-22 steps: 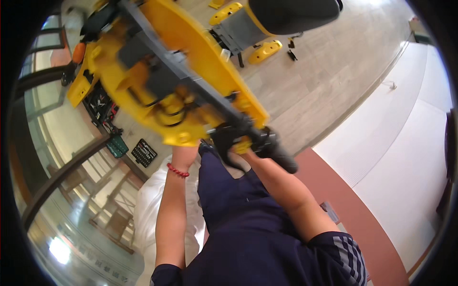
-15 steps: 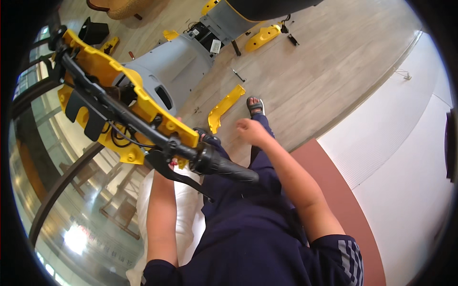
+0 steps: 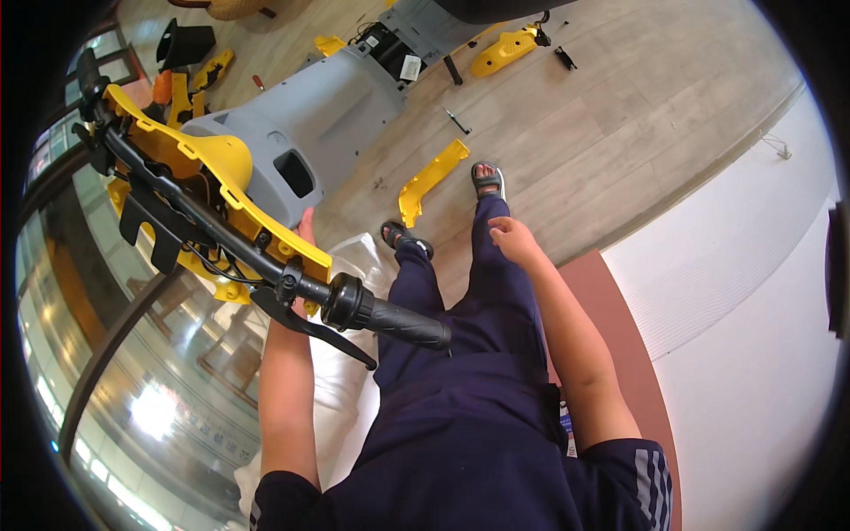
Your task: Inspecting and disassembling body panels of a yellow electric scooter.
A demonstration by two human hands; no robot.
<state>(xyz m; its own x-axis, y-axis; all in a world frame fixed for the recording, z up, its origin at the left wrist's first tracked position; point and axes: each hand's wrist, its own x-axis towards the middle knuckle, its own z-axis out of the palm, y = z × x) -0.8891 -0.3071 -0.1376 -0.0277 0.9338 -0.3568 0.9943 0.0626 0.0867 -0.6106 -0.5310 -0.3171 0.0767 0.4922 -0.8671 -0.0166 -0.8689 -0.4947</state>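
A scooter's black handlebar (image 3: 221, 232) with a yellow cover (image 3: 232, 190) crosses the left side, its rubber grip (image 3: 407, 324) and brake lever (image 3: 328, 336) pointing toward my lap. Behind it, my left hand (image 3: 306, 228) is mostly hidden. Its stretched fingers show beside the lower edge of the grey body panel (image 3: 341, 106), seemingly touching it. Black cables hang under the bar. My right hand (image 3: 513, 239) is in the air above my right leg, apart from the scooter. Its fingers are curled together, and I cannot see whether anything small is in them.
On the wooden floor lie a bent yellow trim piece (image 3: 429, 181), a screwdriver-like tool (image 3: 457, 121), a yellow panel (image 3: 505, 53) and a small black part (image 3: 566, 58). A black bin-like piece (image 3: 186, 44) stands far left. White padded wrapping (image 3: 341, 372) is beside my left leg; glass is at left.
My view has shifted, so the handlebar sits lower and further left. My left fingers now show more plainly at the grey panel's edge. The right hand stays raised above my leg, fingers still curled.
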